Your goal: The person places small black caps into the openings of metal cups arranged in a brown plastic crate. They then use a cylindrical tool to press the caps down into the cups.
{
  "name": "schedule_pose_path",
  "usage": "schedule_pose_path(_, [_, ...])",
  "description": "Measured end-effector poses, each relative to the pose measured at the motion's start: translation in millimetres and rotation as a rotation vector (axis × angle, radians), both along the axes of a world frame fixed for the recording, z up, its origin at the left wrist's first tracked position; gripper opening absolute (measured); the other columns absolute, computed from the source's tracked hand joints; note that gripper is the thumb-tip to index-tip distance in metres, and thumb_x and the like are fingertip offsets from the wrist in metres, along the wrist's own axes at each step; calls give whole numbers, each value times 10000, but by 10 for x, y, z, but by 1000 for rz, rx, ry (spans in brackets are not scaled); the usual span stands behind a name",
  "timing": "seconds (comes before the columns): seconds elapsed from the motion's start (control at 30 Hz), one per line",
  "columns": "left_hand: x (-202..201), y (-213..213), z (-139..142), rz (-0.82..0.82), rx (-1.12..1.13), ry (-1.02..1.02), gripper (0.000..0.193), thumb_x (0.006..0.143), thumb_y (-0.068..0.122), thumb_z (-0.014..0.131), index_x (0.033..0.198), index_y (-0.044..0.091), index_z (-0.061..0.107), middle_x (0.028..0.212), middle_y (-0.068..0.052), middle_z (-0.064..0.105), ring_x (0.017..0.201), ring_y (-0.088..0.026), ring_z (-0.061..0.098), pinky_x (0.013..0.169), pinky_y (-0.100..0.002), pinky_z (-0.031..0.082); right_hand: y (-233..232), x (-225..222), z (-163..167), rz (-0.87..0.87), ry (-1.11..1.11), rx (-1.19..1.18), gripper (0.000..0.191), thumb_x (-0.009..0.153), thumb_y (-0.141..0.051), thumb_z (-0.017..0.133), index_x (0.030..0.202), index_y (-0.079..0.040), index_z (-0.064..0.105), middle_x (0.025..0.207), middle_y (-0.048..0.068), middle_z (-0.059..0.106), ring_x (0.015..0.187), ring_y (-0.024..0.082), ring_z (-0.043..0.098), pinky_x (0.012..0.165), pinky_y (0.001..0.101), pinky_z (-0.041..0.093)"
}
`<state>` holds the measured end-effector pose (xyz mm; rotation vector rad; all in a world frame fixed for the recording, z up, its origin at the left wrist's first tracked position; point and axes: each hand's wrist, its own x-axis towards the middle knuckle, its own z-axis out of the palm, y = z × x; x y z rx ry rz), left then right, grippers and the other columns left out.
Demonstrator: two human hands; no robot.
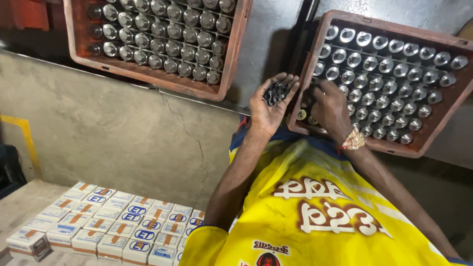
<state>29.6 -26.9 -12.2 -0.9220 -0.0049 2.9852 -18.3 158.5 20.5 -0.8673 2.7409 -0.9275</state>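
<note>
Two bare hands, raised ahead of the chest, set close side by side.

Left hand [268, 106]: turned palm up and cupped, fingers [288, 81] loosely spread and slightly curled, thumb lying at the outer edge; wrist straight; left forearm [236, 172] bare, running up from a bent elbow low in the view. Right hand [331, 109]: turned palm down, back of the hand facing the camera, fingers bent downward and pointed toward the left hand, their tips hidden, so the grip could not be judged; right forearm [389, 187] bare, reaching in on a slant from the lower right. The two hands sat just beside each other, not touching.
</note>
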Motion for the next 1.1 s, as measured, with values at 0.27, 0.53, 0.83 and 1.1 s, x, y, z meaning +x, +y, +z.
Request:
schedule_pose_path(0.27, [-48, -57, 33, 19, -4, 4, 380, 1100, 160, 437, 1228, -159, 600, 1212, -290, 669, 1229, -403, 626, 1164, -511, 477, 210, 211, -242, 162, 191, 107, 213, 710, 85, 637, 915, 26, 647, 1082, 179, 623, 963, 340, 610, 794, 422, 562])
schedule_pose_path(0.53, [-154, 25, 159, -27, 14, 78, 426, 1087, 188, 431, 1297, -164, 548, 1283, -310, 637, 1264, -415, 613, 1171, -511, 468, 39, 9, 48, 117, 111, 40, 217, 763, 33, 720, 978, 12, 709, 1053, 149, 653, 884, 302, 611, 739, 404, 532])
schedule_pose_path(0.83, [-135, 88, 163, -284, -112, 60, 455, 1067, 247, 480, 1376, -54, 626, 1272, -129, 710, 1108, -223, 686, 916, -351, 548, -395, -223, 854, -120, -68, -211, 276, 837, -12, 823, 1094, 27, 731, 1063, 157, 678, 957, 312, 682, 822, 386, 564])
schedule_pose_path(1.1, [-195, 167, 44, -215, 77, 180, 493, 1071, 186, 412, 1393, -172, 512, 1383, -278, 619, 1315, -346, 603, 1174, -433, 478, -67, -225, 669, -304, -324, -294, 171, 972, -20, 810, 1121, -21, 728, 1118, 122, 741, 996, 221, 760, 876, 315, 642])
